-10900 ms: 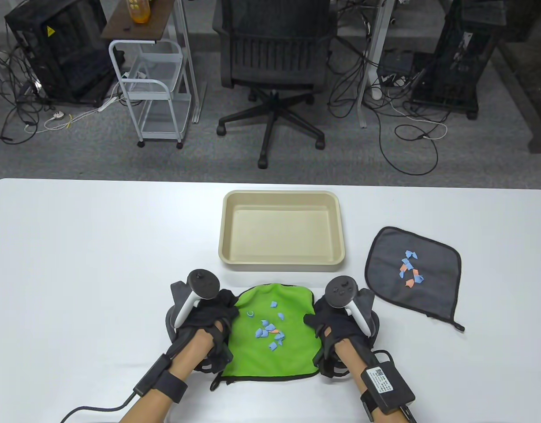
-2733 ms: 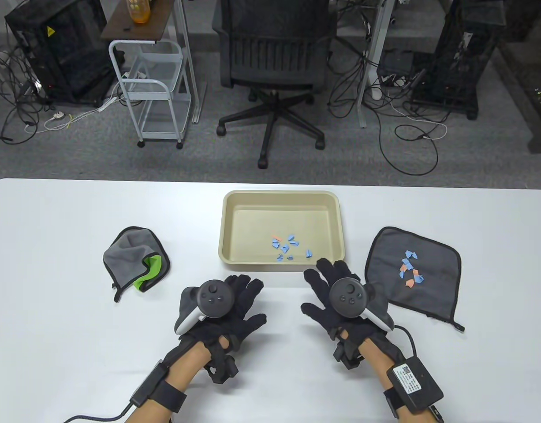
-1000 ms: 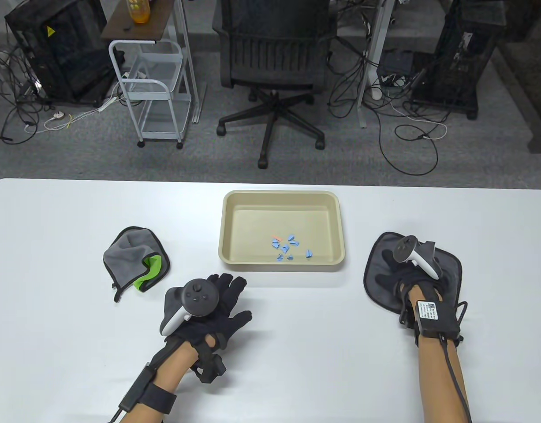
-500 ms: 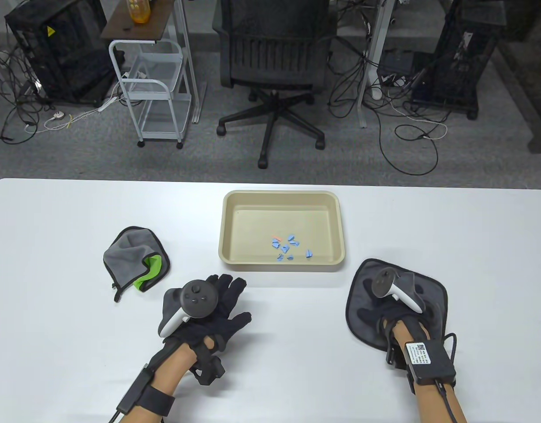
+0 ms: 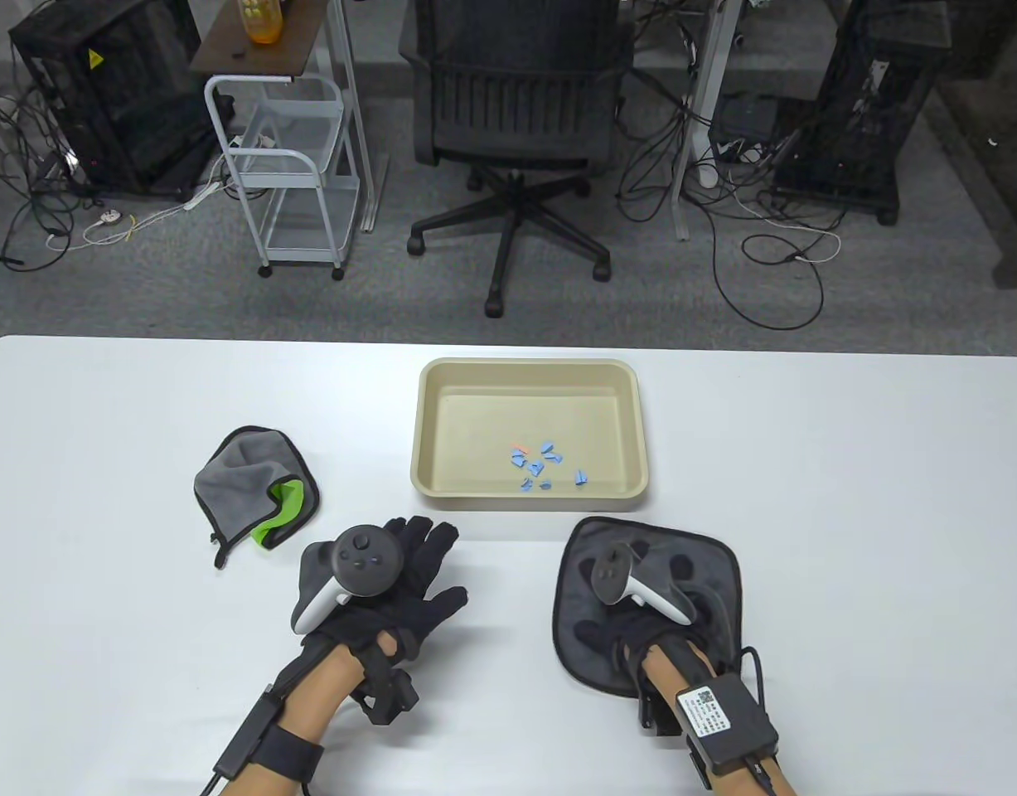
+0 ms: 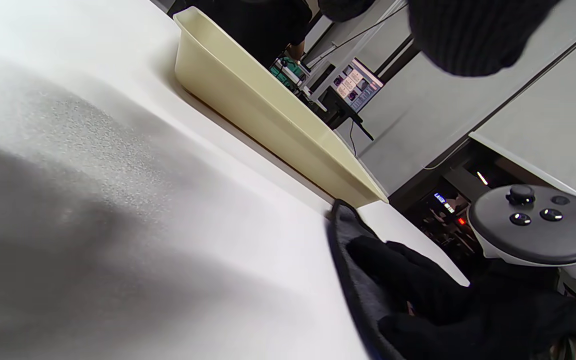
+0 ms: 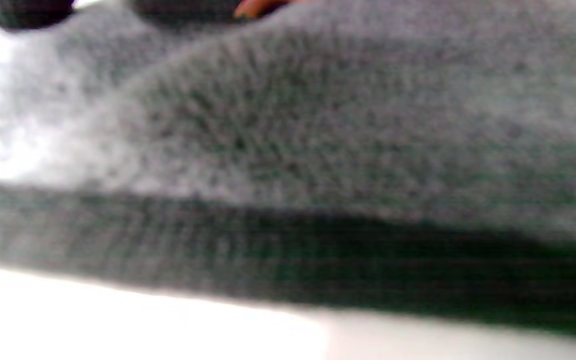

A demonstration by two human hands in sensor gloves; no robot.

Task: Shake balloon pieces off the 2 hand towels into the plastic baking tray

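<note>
The beige plastic tray (image 5: 429,431) holds several blue and orange balloon pieces (image 5: 541,466). My right hand (image 5: 645,593) lies spread flat on the dark grey towel (image 5: 707,564), just in front of the tray's right corner. It covers that towel's balloon pieces; only an orange bit (image 7: 258,6) shows in the right wrist view, where the towel (image 7: 318,125) fills the frame. My left hand (image 5: 409,564) rests flat on the table, fingers straight, holding nothing. The green-and-grey towel (image 5: 247,485) lies crumpled left of the tray. The left wrist view shows the tray (image 6: 268,115) and the dark towel's edge (image 6: 353,280).
The white table (image 5: 102,580) ends near the bottom of the table view. Beyond its far edge stand an office chair (image 5: 516,124), a small white cart (image 5: 284,166) and cables on the floor.
My right hand has slid the dark grey towel leftward and nearer, from right of the tray to just in front of its right corner. The left hand has barely moved.
</note>
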